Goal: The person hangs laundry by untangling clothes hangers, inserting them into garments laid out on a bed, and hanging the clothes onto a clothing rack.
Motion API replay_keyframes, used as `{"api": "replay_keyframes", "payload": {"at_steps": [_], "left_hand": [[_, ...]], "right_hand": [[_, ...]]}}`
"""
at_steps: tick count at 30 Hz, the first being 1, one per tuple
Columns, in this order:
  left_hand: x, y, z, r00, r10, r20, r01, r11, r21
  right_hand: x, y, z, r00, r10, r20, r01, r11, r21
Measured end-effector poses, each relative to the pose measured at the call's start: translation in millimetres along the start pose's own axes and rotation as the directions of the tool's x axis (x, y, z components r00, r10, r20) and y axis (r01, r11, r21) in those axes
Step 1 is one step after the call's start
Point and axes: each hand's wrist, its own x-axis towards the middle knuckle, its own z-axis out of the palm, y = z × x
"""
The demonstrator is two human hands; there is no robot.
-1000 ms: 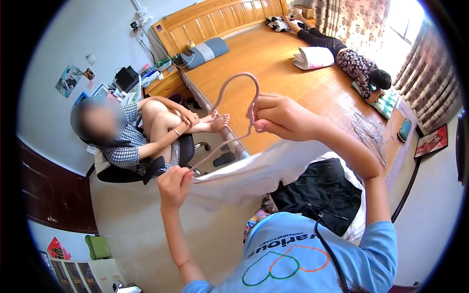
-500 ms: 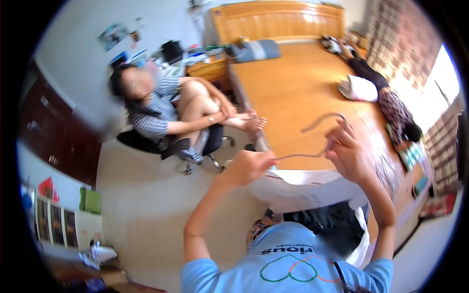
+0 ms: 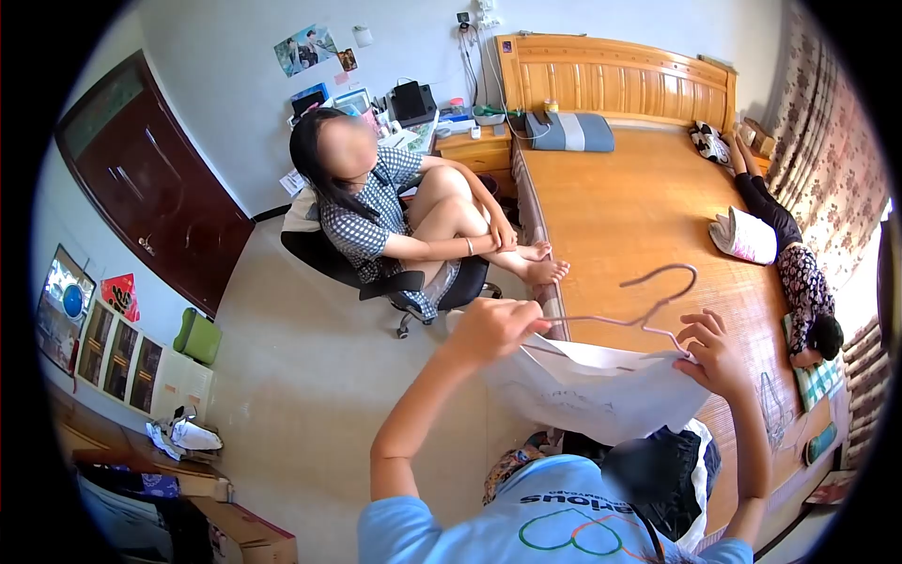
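A thin wire clothes hanger [image 3: 645, 321] is stretched between my hands, its hook pointing away from me. My left hand [image 3: 498, 329] is closed around the hanger's left end. At the right end, my right hand [image 3: 712, 359] pinches the wire and the edge of a white piece [image 3: 601, 390] with faint lettering; its other fingers are raised. The white piece hangs below the hanger, and I cannot tell what kind of item it is. Black cloth [image 3: 672, 446] lies bunched beneath it, near my lap.
A person [image 3: 366, 207] sits on a wheeled chair [image 3: 324, 254], feet against the bed [image 3: 620, 197]. Another person [image 3: 803, 282] lies along the bed's far right side, near a folded white bundle [image 3: 747, 235]. Wire hangers [image 3: 775, 414] rest on the mat's right edge.
My right hand has moved from the hanger's neck to its right end. The hanger's hook has swung round, and the white piece is held higher. The camera view has shifted.
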Motion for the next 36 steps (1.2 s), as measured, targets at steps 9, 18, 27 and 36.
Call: {"api": "replay_keyframes", "payload": {"at_steps": [9,18,27,36], "left_hand": [[-10.1,-12.8,-22.7,0.996,-0.072,-0.050,0.081,0.974,0.210],[6.3,-17.5,-12.1,0.995,0.008,-0.103,0.010,0.985,0.170],[-54.8,26.4,-62.0,0.974,-0.139,-0.180,0.177,0.959,0.221],[-178.3,120.5,-110.8,0.818,-0.476,-0.323,0.559,0.789,0.255]], "right_hand": [[20.2,11.6,1.3,0.999,-0.048,-0.017,0.046,0.996,-0.080],[101.5,-37.7,9.9,0.953,0.159,-0.257,-0.010,0.866,0.499],[67.2,-82.7,-11.3,0.920,0.072,-0.385,0.107,0.899,0.425],[55.4,-140.9,4.9,0.947,-0.120,-0.299,0.290,0.722,0.628]]}}
